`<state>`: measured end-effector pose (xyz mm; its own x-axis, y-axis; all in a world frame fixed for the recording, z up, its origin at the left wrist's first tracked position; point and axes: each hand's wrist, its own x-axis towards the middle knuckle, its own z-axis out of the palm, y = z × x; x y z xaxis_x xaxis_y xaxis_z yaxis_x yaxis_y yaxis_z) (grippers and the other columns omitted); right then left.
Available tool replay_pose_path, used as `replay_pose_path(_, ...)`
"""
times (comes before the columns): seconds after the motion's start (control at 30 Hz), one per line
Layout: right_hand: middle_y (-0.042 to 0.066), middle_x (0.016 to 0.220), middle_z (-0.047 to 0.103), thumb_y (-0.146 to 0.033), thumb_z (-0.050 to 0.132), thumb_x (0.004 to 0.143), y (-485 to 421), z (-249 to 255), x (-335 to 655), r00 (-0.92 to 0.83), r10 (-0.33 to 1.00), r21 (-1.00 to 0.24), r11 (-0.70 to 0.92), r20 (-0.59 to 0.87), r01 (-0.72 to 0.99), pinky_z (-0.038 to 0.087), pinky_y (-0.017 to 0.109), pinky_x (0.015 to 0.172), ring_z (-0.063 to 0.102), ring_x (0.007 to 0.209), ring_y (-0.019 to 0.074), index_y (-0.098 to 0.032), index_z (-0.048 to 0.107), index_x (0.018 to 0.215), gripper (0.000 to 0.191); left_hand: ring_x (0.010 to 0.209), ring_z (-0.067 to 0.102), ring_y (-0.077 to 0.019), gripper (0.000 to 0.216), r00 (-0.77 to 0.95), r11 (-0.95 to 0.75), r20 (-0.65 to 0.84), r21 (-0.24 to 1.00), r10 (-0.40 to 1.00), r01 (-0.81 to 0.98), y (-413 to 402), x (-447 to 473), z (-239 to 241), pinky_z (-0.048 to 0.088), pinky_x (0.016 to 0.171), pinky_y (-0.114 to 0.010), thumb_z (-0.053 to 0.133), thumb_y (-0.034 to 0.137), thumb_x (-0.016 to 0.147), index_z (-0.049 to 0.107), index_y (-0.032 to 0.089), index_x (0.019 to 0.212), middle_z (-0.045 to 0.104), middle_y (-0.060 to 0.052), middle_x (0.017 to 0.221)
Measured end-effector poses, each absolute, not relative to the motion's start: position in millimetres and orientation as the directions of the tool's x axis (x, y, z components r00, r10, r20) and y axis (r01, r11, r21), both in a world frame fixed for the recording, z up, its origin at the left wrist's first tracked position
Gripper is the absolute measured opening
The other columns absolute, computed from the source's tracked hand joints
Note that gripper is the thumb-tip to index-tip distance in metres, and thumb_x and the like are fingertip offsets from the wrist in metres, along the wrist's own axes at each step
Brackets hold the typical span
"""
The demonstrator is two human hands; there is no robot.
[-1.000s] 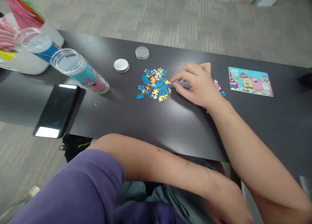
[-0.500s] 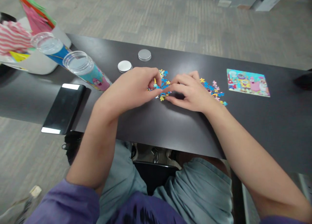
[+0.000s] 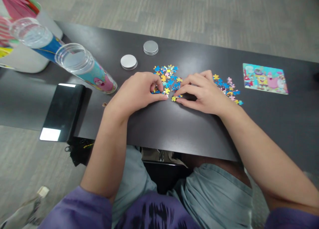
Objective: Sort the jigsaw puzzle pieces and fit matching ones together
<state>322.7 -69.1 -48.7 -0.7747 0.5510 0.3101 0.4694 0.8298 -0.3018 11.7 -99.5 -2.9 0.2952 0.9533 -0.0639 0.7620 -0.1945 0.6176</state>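
Observation:
A pile of small blue, yellow and pink puzzle pieces (image 3: 167,76) lies on the black table (image 3: 174,129). My left hand (image 3: 139,93) rests at the pile's left edge, fingers curled and pinched on a piece. My right hand (image 3: 203,92) lies at the pile's right edge, thumb and forefinger pinching a yellow piece (image 3: 175,98). A second, smaller scatter of pieces (image 3: 229,89) sits just beyond my right wrist. A finished cartoon puzzle (image 3: 265,78) lies flat at the right.
Two clear plastic tubes (image 3: 84,69) with cartoon prints lie tilted at the left, near a white bag (image 3: 22,56). Two round metal lids (image 3: 129,61) sit behind the pile. A black phone (image 3: 62,111) lies at the table's near left edge.
My left arm came up from my lap onto the table and its hand joined the right at the pile. Both hands now pinch pieces at the pile's near edge.

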Motion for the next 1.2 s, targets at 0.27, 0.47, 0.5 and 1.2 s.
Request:
replay_pose_path(0.27,0.005,0.133,0.089,-0.055,0.076,0.127,-70.1,-46.8,319.3,-0.754,0.577,-0.358,0.807,0.315,0.469,0.042,0.057,0.114,0.080,0.120,0.0320,-0.036,0.087,0.127,0.022,0.081,0.063,-0.0175,0.018,0.351,-0.256,0.008,0.701,0.936,0.666,-100.6,4.0,-12.9,0.044,0.081,-0.039,0.105,0.013,0.098,0.094,0.026,0.102,0.069,0.006,0.085)
replay_pose_path(0.47,0.005,0.131,0.090,-0.053,0.080,0.124,-73.3,-44.4,314.8,-0.719,0.634,-0.394,0.762,0.285,0.515,0.040,0.057,0.117,0.081,0.121,0.0318,-0.034,0.089,0.126,0.021,0.083,0.064,-0.0197,0.014,0.374,-0.275,0.023,0.718,0.927,0.639,-98.5,4.5,-17.4,0.045,0.085,-0.038,0.096,0.012,0.102,0.095,0.026,0.105,0.070,0.005,0.086)
replay_pose_path(0.5,0.004,0.130,0.090,-0.052,0.080,0.124,-74.0,-44.3,313.5,-0.715,0.639,-0.396,0.758,0.285,0.519,0.039,0.056,0.116,0.080,0.120,0.0313,-0.034,0.090,0.125,0.021,0.084,0.065,-0.0201,0.016,0.376,-0.282,0.026,0.709,0.926,0.646,-98.0,4.9,-17.6,0.045,0.086,-0.038,0.094,0.010,0.103,0.096,0.026,0.107,0.070,0.004,0.087)
replay_pose_path(1.2,0.003,0.127,0.088,-0.051,0.083,0.121,-76.0,-41.7,304.2,-0.680,0.673,-0.391,0.733,0.292,0.557,0.040,0.056,0.116,0.080,0.117,0.0317,-0.035,0.088,0.122,0.017,0.093,0.068,-0.0238,0.014,0.067,-0.080,0.043,0.628,0.997,0.774,-109.0,7.8,-21.5,0.043,0.082,-0.043,0.097,0.014,0.112,0.092,0.027,0.112,0.076,-0.002,0.110)
